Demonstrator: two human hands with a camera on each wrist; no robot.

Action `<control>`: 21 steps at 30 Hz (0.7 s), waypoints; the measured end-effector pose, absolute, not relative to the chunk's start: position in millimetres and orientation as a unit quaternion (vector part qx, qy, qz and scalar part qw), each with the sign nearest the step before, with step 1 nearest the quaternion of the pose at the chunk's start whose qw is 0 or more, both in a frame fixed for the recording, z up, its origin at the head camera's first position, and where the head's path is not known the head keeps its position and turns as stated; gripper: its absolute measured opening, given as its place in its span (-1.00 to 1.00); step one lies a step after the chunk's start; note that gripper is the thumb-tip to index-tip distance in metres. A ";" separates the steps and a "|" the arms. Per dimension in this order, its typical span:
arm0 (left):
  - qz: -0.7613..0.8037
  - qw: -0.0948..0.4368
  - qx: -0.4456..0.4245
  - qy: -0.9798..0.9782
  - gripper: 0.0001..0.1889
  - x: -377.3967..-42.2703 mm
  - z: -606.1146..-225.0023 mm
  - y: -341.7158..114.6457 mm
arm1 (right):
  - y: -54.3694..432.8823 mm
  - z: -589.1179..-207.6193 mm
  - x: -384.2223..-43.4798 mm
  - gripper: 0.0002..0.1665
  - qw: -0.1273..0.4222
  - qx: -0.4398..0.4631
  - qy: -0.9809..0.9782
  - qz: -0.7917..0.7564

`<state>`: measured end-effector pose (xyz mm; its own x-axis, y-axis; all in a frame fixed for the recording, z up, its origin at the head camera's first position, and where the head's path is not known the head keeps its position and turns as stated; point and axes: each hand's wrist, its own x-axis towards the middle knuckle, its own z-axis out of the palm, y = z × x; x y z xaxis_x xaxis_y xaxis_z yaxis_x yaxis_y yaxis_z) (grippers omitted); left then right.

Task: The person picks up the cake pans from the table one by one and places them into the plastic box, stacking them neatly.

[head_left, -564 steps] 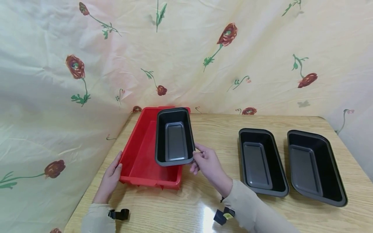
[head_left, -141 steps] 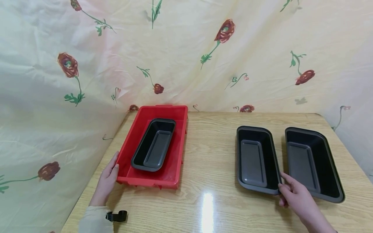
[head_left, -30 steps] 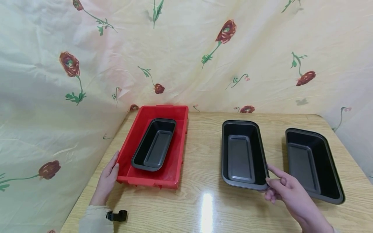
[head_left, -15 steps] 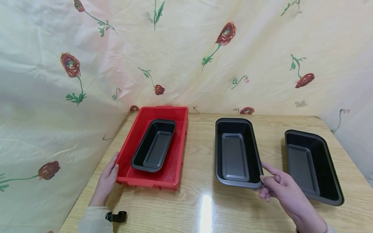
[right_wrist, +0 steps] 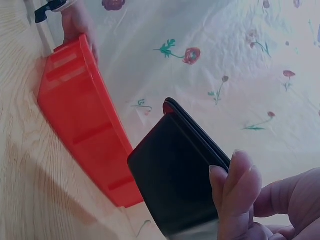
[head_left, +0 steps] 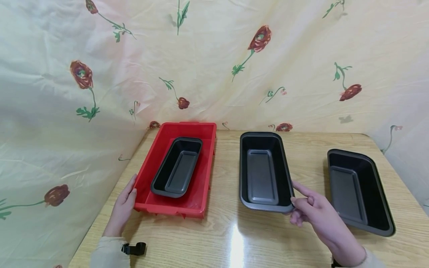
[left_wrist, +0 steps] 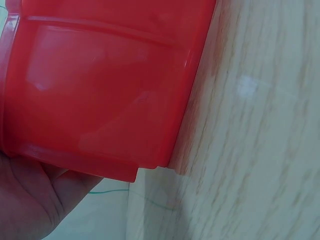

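Note:
My right hand pinches a dark loaf pan at its near right corner, thumb over the rim and fingers beneath. In the right wrist view this loaf pan is lifted and slightly tilted, its outer side facing the camera. On the left, my left hand grips the left wall of a red plastic tray near its front corner. The left wrist view shows that hand against the tray's edge, some fingers hidden behind it. A second loaf pan lies slanted inside the tray.
A third loaf pan stands on the wooden table at the right. Flowered cloth hangs behind the table and along its left side.
My right hand has carried its loaf pan leftward from beside the third pan, toward the tray. Earlier still, another loaf pan went from that hand into the tray. My left hand has stayed put.

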<state>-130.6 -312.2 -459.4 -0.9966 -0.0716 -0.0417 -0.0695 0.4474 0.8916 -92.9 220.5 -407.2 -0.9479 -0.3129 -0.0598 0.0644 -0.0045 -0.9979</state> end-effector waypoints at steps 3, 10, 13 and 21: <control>-0.529 0.003 0.042 -0.848 -0.43 -130.8 -459.5 -311.9 | 216.7 -405.7 -95.1 -0.22 0.133 -0.095 0.690 -0.705; -0.532 0.015 0.036 -0.846 -0.44 -130.5 -461.1 -311.2 | 209.7 -403.6 -98.7 -0.24 0.126 -0.097 0.687 -0.709; -0.533 0.012 0.039 -0.845 -0.44 -130.6 -460.5 -310.9 | 206.8 -402.7 -99.8 -0.24 0.124 -0.092 0.689 -0.708; -0.531 0.008 0.044 -0.846 -0.44 -130.3 -459.3 -310.8 | 200.6 -401.0 -102.6 -0.23 0.129 -0.093 0.680 -0.716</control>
